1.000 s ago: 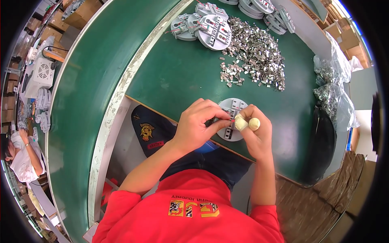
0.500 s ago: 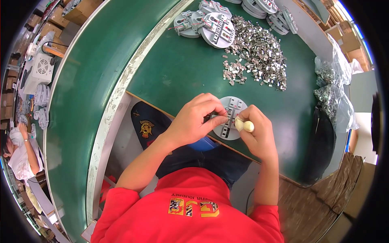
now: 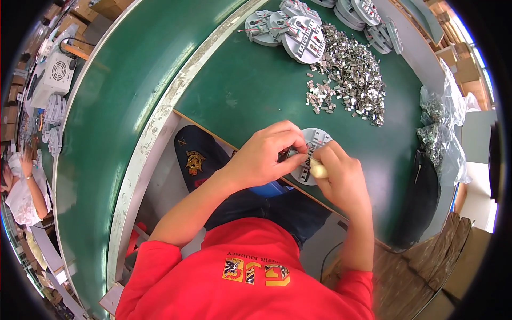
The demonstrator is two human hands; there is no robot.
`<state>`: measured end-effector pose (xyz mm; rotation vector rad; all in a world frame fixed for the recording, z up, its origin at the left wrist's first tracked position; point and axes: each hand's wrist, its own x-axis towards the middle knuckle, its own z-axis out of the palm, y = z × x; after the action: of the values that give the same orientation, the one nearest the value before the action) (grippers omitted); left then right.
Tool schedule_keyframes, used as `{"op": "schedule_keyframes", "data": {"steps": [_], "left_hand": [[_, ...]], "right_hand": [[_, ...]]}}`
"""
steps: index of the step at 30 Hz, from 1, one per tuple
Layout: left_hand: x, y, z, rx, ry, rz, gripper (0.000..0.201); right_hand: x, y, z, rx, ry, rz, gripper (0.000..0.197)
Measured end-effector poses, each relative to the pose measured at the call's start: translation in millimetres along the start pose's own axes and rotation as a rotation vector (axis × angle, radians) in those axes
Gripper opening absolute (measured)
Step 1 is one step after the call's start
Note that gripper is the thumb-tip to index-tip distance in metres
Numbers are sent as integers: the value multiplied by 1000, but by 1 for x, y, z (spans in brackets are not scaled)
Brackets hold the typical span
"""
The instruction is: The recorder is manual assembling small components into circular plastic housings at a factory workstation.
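Note:
A round light-grey plastic disc [image 3: 318, 135] with dark rectangular slots lies at the near edge of the green bench. My left hand [image 3: 271, 153] rests over its left side. The thumb and fingertips are pinched together near the middle of the disc, and what they hold is too small to make out. My right hand [image 3: 344, 176] wraps round a hand tool with a pale yellow, rounded handle [image 3: 318, 170]. The tool's working end is hidden by my fingers, close to my left fingertips over the disc.
A heap of small shiny metal clips [image 3: 354, 74] spreads beyond the disc. Similar grey discs [image 3: 304, 40] are stacked at the far side, some with wires. Clear plastic bags [image 3: 440, 128] of metal parts lie at right. Another person [image 3: 26, 186] sits at far left beyond a green conveyor [image 3: 117, 96].
The whole view has shifted slightly, so the bench things appear further right. My right hand has tilted the yellow handle a little; both hands stay at the disc.

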<state>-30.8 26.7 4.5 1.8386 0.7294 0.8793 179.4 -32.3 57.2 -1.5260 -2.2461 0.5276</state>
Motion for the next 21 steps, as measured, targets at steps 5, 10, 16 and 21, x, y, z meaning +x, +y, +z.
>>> {"op": "schedule_keyframes", "data": {"steps": [5, 10, 16, 21], "left_hand": [[2, -2, -2, -16, -8, -6, 13], [3, -3, -2, -28, -6, 28, 13], [2, -1, -4, -34, 5, -6, 11], [2, 0, 2, -36, 37, 15, 11]], "right_hand": [[11, -12, -7, -191, -102, -109, 19], [10, -16, -3, -249, -127, -109, 15], [1, -1, -3, -166, -3, -123, 19], [-25, -6, 14, -211, 213, -92, 35]]}}
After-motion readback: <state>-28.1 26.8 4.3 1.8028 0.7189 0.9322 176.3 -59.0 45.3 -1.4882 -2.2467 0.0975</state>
